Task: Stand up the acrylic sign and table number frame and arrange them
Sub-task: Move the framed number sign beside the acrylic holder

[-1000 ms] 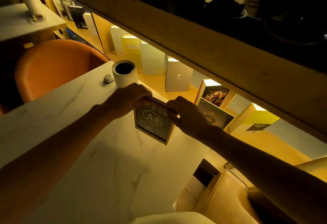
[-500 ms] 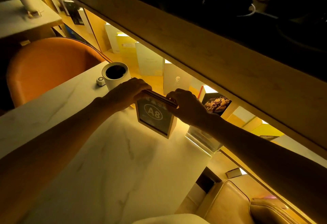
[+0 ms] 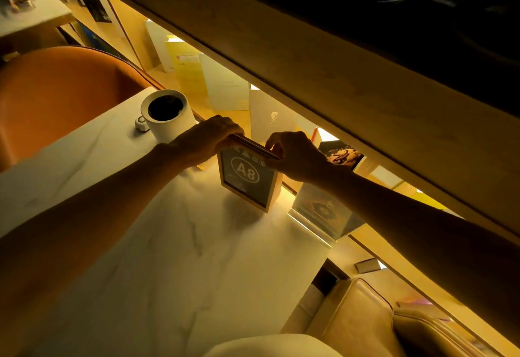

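Now uncovered beside the table number frame [image 3: 247, 180], the acrylic sign [image 3: 323, 211] stands on the marble table [image 3: 174, 258]; left hand [image 3: 204, 138] and right hand [image 3: 297, 156] pinch the frame's top under a lit bookshelf [image 3: 225, 86].

A pale wood-edged table number frame [image 3: 247, 180] with a glossy front stands on a smooth, veined marble-look tabletop [image 3: 157, 258], beside a clear acrylic sign [image 3: 320, 213], a matt white cylinder [image 3: 168, 115] and smooth tan leather seating [image 3: 363, 320].

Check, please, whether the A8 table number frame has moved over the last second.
Yes. The table number frame has slid right, away from the white cup and toward the acrylic sign.
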